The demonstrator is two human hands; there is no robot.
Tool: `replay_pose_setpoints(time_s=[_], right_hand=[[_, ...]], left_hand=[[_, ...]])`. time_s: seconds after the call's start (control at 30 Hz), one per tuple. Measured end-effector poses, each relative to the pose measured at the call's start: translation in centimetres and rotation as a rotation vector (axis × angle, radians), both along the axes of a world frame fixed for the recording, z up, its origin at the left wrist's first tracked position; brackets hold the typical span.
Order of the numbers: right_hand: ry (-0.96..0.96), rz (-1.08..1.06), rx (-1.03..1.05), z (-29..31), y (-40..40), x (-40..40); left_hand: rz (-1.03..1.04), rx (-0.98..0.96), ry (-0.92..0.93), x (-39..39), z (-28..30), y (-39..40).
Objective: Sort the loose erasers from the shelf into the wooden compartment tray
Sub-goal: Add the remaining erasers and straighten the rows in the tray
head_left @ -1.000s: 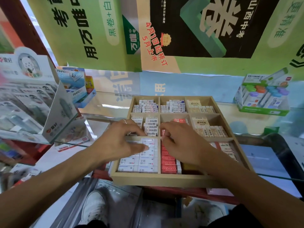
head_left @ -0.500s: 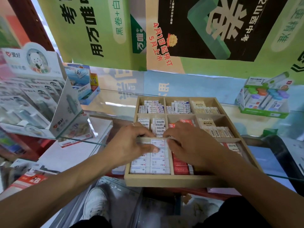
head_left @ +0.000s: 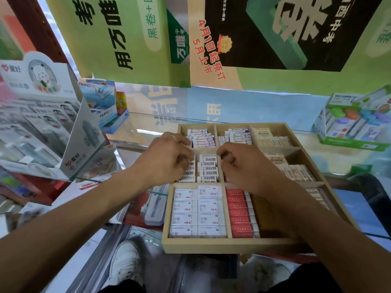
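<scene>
- The wooden compartment tray point(head_left: 203, 244) sits on a glass shelf point(head_left: 146, 134), split three across and three deep, and most of its cells hold erasers.
- Near-left cell: white-sleeved erasers point(head_left: 198, 212) lie flat in two neat columns, filling it edge to edge.
- Near-middle cell: red-sleeved erasers point(head_left: 240, 212) stand on edge in a tight row along its left side; the right side shows bare wood before the forearm covers it.
- Middle-left cell: barcode-labelled erasers point(head_left: 208, 168) packed upright in rows.
- Far-left cell: blue-and-white erasers point(head_left: 201, 138), stacked a bit unevenly; the far-middle cell holds a similar batch point(head_left: 238, 136).
- Right column: cream-coloured erasers point(head_left: 273, 138) in the far cell and more of them point(head_left: 294, 171) in the middle cell; the near-right one is mostly hidden by the arm.
- The left hand point(head_left: 164, 159), a ring on one finger, hangs over the tray's left wall with fingers curled down at the barcode erasers; I cannot tell whether it grips one.
- The right hand point(head_left: 243, 166) is loosely curled over the middle cell, fingertips bent near the divider; no eraser is visible in it.
- A white display box point(head_left: 53, 127) stands to the left, a green display box point(head_left: 355, 125) far right.
</scene>
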State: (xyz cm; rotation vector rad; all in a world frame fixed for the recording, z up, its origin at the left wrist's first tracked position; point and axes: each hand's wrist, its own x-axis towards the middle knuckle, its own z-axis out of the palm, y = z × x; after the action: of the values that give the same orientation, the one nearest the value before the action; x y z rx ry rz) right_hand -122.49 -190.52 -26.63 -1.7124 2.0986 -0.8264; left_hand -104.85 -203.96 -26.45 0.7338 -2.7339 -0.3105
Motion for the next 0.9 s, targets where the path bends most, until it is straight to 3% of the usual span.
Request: replay_pose_setpoints(time_s=[0.23,0.37,0.67,0.9], right_hand=[[0.0,0.013,-0.065,-1.2,-0.2,-0.1],[0.01,0.016,-0.076,-1.3,0.0,-0.4],[0.03,0.023,-0.062,-1.2,0.3,-0.3],[0.076,0.019,-0.042,-1.4,0.3,-0.2]], left_hand=[[-0.102,-0.121,-0.079,0.0,-0.4,0.8],[-0.05,-0.059,-0.027,0.2,-0.7,0.7],[-0.388,-0.255,-0.085,-2.6,-0.1,-0.6],[-0.399,-0.294,-0.12,-2.9,-0.3,-1.6]])
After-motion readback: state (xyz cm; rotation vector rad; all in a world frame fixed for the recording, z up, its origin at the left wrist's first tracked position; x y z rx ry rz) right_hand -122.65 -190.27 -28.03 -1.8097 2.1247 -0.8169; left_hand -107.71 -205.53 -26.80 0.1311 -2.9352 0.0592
